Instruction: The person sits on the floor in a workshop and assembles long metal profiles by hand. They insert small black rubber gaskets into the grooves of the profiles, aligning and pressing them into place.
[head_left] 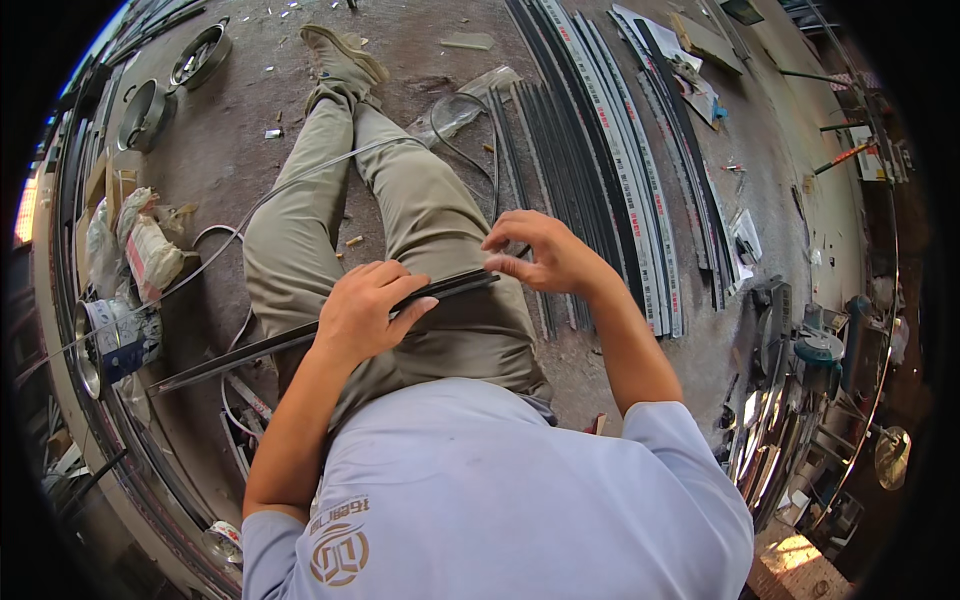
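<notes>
Stacked metal strips (600, 130), power saw (815, 350)

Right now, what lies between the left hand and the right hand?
In the head view, the dark metal strip spans from left hand toward right hand, above the trousers.
</notes>
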